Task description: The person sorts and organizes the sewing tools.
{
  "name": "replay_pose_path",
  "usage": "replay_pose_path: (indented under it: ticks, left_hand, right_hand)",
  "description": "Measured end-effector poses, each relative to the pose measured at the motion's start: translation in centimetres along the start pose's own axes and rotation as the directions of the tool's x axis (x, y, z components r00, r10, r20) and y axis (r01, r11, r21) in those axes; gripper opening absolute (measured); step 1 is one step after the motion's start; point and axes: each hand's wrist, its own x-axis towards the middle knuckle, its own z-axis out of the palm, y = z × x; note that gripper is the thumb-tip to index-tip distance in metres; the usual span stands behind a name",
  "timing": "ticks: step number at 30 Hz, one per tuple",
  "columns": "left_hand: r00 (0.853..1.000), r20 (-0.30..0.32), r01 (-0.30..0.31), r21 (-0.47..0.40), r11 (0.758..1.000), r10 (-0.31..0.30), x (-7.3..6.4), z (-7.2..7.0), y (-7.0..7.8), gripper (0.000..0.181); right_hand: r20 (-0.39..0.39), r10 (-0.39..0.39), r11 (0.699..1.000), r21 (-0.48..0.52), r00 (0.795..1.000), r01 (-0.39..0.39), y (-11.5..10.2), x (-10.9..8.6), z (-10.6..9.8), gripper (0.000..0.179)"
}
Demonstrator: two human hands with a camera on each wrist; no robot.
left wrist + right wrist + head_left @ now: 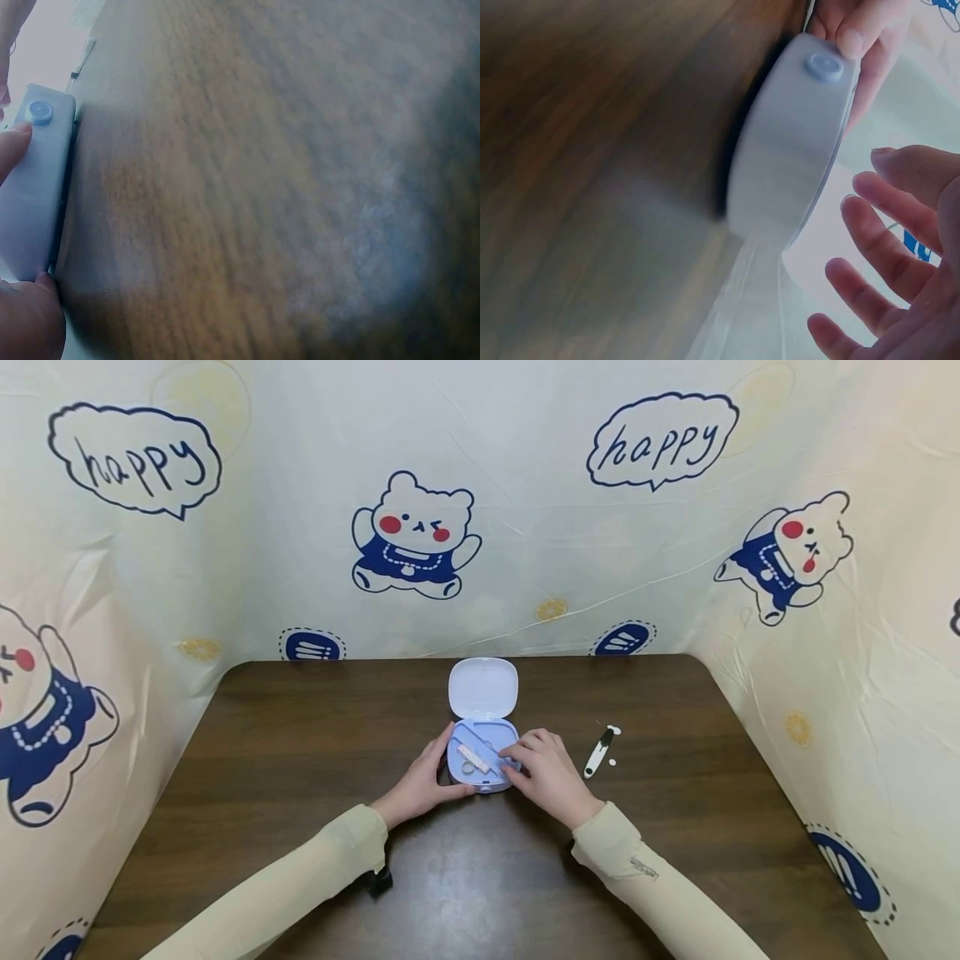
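Note:
A small pale-blue case (491, 788) stands on the table with its white-looking lid (483, 687) raised at the back. My left hand (422, 781) grips its left side, the thumb at the front wall near a round button (825, 67). Inside the case lie a short white strip (472, 758) and a small round clear or metallic piece (468, 768); a raised divider runs slantwise. Over the right part of the case hovers my right hand (551, 772). Its fingers (881, 244) are spread and loosely bent in the right wrist view, with nothing visible between them.
Right of the case, a slim white-and-dark tool (598, 753) lies on the brown table (315, 727). Small white bits (612, 762) lie beside it. Printed cloth (525, 552) hangs around the table's back and sides.

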Motion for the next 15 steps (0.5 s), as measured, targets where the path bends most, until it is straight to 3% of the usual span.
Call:
replay_pose_path:
  ticks: [10, 15]
  left_hand:
    - [1.0, 0.01, 0.029, 0.01, 1.0, -0.03, 0.1, -0.1, -0.2, 0.118]
    - [1.0, 0.008, 0.025, 0.021, 0.999, -0.025, 0.1, 0.0, -0.4, 0.118]
  right_hand:
    - [-0.091, 0.049, 0.998, -0.033, 0.995, -0.052, 2.7, -2.1, -0.7, 0.01]
    - [-0.109, 0.113, 0.99, -0.068, 0.988, -0.121, 3.9, -3.3, -1.2, 0.01]
